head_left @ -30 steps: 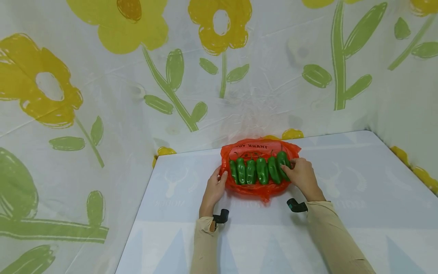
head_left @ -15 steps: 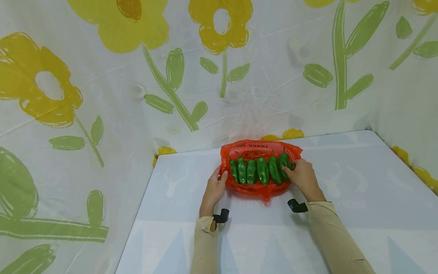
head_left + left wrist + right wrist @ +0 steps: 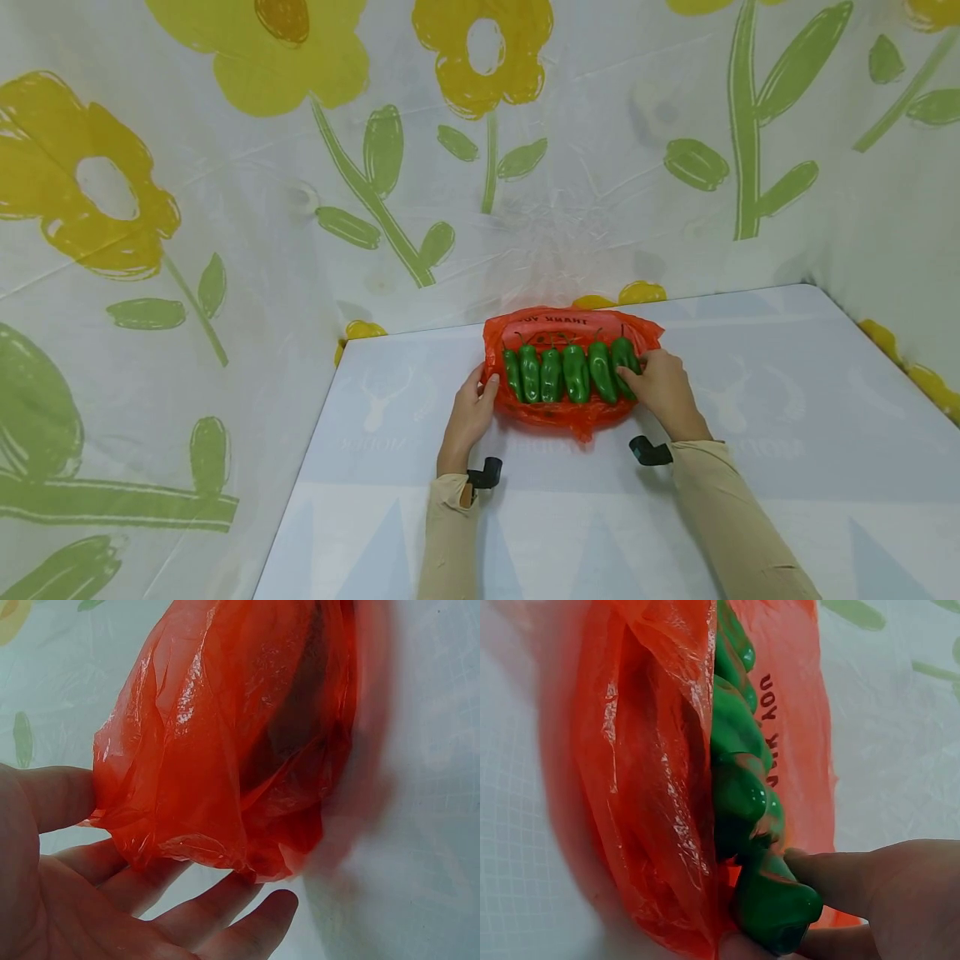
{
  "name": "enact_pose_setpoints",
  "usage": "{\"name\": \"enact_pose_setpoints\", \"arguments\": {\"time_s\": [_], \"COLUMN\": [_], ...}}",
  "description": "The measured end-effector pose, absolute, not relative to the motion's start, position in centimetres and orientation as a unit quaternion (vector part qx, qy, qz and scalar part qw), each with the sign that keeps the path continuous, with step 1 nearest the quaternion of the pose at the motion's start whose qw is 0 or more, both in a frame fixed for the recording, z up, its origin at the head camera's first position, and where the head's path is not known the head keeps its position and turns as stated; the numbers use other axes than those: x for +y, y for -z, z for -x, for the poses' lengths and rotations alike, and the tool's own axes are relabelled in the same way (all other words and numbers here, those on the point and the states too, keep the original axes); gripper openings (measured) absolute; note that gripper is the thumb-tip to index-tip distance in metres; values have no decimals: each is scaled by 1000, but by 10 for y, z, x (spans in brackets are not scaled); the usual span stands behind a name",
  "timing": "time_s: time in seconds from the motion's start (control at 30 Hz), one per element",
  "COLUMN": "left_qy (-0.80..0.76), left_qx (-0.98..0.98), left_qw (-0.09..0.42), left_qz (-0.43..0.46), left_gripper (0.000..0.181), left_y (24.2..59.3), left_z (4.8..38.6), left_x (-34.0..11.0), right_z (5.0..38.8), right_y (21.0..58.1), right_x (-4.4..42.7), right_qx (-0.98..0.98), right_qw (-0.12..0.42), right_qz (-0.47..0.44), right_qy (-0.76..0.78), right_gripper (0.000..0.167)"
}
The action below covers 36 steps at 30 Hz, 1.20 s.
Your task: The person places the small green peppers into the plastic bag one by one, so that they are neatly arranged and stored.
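Observation:
Several shiny green peppers (image 3: pixel 575 375) lie side by side, stems away from me, in the mouth of a red plastic bag (image 3: pixel 540 414) on the table. My right hand (image 3: pixel 667 392) holds the rightmost pepper (image 3: pixel 772 907), thumb on its near face and fingers behind it, partly hidden. On the bag's left side, my left hand (image 3: pixel 470 412) holds the plastic, the thumb at its edge and the fingers behind and under it. A dark shape shows through the red film (image 3: pixel 180 735) in the left wrist view. Printed lettering runs along the bag's back flap.
The white table (image 3: pixel 555 517) bears pale printed patterns. A curtain (image 3: pixel 585 150) with yellow flowers hangs right behind the bag and down both sides. Black wrist mounts (image 3: pixel 649 451) stick out near both sleeves.
The rightmost pepper has come down slightly beside its neighbour, my right hand still on it. My left hand and the bag have hardly moved.

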<state>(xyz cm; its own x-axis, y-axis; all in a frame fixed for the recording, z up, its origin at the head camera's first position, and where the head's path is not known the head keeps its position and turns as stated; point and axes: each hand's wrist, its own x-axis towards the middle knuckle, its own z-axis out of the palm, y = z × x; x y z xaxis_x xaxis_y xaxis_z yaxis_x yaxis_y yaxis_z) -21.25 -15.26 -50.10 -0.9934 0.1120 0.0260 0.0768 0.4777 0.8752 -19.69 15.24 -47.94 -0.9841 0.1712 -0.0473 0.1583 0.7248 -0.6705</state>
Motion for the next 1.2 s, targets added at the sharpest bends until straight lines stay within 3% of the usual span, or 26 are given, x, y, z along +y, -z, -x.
{"name": "enact_pose_setpoints", "arguments": {"time_s": [0.3,1.2], "left_qy": [-509,-506], "left_qx": [858,860], "left_qw": [24,25], "left_qz": [-54,-54], "left_gripper": [57,58], "left_y": [500,500], "left_z": [213,212], "left_x": [-153,-152], "right_z": [200,201], "right_y": [482,486], "right_x": [150,150], "right_qx": [-931,-931], "right_qw": [26,39], "right_qz": [86,79], "right_qy": [-353,-354], "right_gripper": [44,43]}}
